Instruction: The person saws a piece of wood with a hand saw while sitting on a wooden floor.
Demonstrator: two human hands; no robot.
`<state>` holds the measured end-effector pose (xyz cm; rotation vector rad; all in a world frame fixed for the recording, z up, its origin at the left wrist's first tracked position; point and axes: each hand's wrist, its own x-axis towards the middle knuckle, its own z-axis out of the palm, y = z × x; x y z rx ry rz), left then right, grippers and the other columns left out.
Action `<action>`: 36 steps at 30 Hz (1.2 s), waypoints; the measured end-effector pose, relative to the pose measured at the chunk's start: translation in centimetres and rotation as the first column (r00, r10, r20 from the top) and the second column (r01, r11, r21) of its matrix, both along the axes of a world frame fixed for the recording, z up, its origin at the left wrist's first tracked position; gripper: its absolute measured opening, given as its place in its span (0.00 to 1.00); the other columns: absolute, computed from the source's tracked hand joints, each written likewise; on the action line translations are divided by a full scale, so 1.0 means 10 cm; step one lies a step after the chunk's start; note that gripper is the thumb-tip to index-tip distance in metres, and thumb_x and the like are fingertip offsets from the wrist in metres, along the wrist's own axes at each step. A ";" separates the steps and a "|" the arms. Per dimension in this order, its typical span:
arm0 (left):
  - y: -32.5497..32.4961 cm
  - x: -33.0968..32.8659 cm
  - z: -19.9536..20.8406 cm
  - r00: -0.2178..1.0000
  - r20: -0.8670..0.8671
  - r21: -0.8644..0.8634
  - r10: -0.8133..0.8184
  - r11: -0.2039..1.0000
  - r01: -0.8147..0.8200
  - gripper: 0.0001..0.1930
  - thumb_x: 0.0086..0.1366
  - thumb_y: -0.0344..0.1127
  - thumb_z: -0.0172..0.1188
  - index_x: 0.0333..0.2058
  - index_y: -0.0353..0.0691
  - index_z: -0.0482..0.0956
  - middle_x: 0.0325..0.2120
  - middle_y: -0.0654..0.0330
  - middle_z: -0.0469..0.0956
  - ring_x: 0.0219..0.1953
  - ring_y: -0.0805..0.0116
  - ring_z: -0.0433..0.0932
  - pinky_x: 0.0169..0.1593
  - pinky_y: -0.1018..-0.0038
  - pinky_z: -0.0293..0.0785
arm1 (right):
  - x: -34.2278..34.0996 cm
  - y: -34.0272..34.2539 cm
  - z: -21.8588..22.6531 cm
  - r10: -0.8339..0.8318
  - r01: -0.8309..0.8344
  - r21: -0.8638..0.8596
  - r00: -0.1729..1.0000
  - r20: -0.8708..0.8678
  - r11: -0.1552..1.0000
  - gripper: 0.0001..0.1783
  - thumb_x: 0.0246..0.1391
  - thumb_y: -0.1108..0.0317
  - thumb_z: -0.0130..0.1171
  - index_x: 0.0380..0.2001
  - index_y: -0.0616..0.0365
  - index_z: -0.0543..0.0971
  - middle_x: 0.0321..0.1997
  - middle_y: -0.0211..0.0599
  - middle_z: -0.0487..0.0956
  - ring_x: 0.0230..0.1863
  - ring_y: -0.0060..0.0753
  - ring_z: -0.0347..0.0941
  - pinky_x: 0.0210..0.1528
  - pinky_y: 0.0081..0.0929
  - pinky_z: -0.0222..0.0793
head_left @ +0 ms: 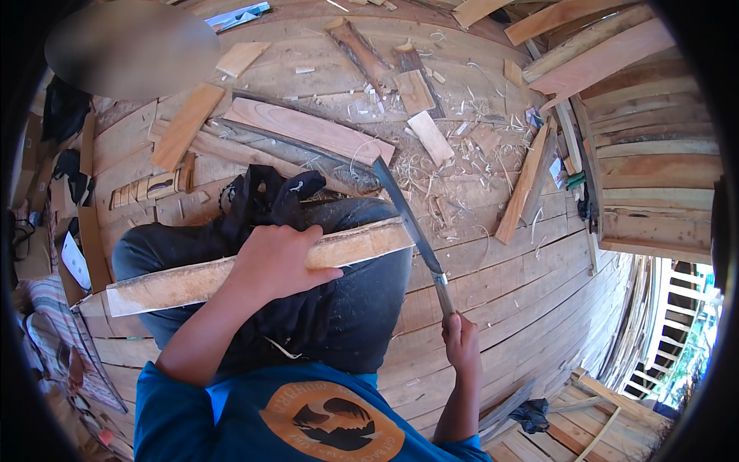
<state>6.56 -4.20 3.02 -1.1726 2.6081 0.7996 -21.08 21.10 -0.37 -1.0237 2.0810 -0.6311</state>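
Across my lap lies a long, pale strip of wood (173, 289) with rough bark-like edges. My left hand (281, 262) is closed over its middle, the thumb along the near side and the fingers over the far side. In my right hand (460, 339), the fingers are wrapped around the handle of a machete (408, 215). Its long blade points up and away and passes right at the strip's right end; whether it touches the wood I cannot tell. Dark cloth (269, 189) lies bunched over my legs beneath the strip.
Boards (308, 131) and offcuts (431, 137) lie on the plank floor ahead, among curly shavings (454, 189). A wooden hand plane (154, 187) sits to the left. At right, more boards (523, 185) lie before a slatted wooden panel (654, 162). Another plank (185, 127) lies far left.
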 end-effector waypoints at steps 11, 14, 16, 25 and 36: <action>0.01 0.03 -0.03 0.998 -0.050 0.020 0.025 1.000 -0.024 0.28 0.54 0.65 0.60 0.33 0.42 0.77 0.20 0.53 0.78 0.28 0.51 0.80 0.32 0.60 0.73 | 0.17 -0.39 -0.25 -0.003 0.002 -0.083 1.000 -0.021 0.997 0.26 0.67 0.52 0.41 0.23 0.62 0.69 0.13 0.42 0.67 0.15 0.39 0.64 0.20 0.37 0.57; 0.01 0.02 -0.03 1.000 -0.023 0.031 0.013 0.999 -0.013 0.28 0.54 0.65 0.60 0.32 0.42 0.77 0.19 0.53 0.78 0.28 0.50 0.80 0.32 0.59 0.74 | 0.11 -0.19 -0.17 -0.005 0.002 -0.054 0.998 -0.059 0.999 0.26 0.67 0.51 0.41 0.23 0.62 0.69 0.13 0.43 0.67 0.15 0.39 0.63 0.20 0.37 0.58; 0.02 0.03 -0.03 0.999 -0.028 0.022 0.022 1.000 -0.022 0.27 0.54 0.64 0.60 0.32 0.42 0.77 0.19 0.53 0.78 0.28 0.50 0.80 0.32 0.59 0.74 | 0.11 -0.10 -0.09 -0.009 0.008 -0.010 0.997 -0.079 1.000 0.27 0.67 0.50 0.41 0.23 0.62 0.69 0.13 0.42 0.67 0.15 0.39 0.63 0.20 0.37 0.58; 0.03 0.05 -0.02 0.999 -0.041 0.029 0.028 0.999 -0.027 0.27 0.53 0.64 0.61 0.32 0.42 0.77 0.19 0.53 0.78 0.28 0.50 0.80 0.33 0.59 0.74 | 0.01 0.20 0.11 0.007 -0.005 0.025 0.996 -0.092 1.000 0.30 0.66 0.46 0.39 0.22 0.62 0.68 0.12 0.39 0.64 0.14 0.36 0.63 0.19 0.36 0.56; -0.01 0.05 -0.06 0.996 -0.079 0.028 0.035 0.999 -0.033 0.28 0.53 0.63 0.62 0.37 0.41 0.78 0.21 0.51 0.79 0.30 0.50 0.80 0.36 0.60 0.75 | -0.08 0.03 -0.04 -0.009 0.009 0.008 0.996 -0.092 1.000 0.31 0.66 0.45 0.41 0.22 0.65 0.68 0.12 0.41 0.63 0.15 0.36 0.58 0.20 0.37 0.55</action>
